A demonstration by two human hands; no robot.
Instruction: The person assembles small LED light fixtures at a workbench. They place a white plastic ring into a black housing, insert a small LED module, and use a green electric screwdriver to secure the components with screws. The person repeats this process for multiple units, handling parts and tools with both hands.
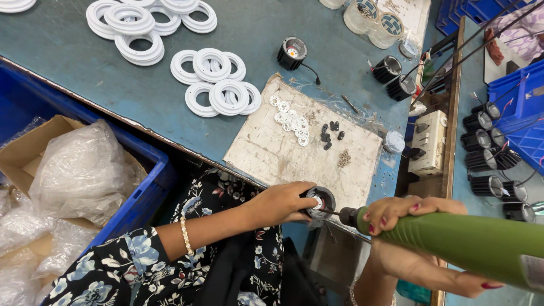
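My left hand [280, 204] grips a small black round lamp housing [321, 202] with a white centre, held at the near edge of the workbench. My right hand [408, 226] is wrapped around a green electric screwdriver [470, 243]. Its dark tip [334, 212] rests against the housing's face. A worn beige board [266, 150] lies just beyond my hands. It carries a pile of small white rings [292, 120], several small black parts [330, 135] and a little heap of screws [344, 158].
Stacks of large white plastic rings [218, 82] cover the blue-grey bench [85, 73]. Black finned housings with wires [490, 153] stand at the right by a beige switch box [429, 141]. A blue crate [141, 187] at left holds a cardboard box and plastic bags [79, 170].
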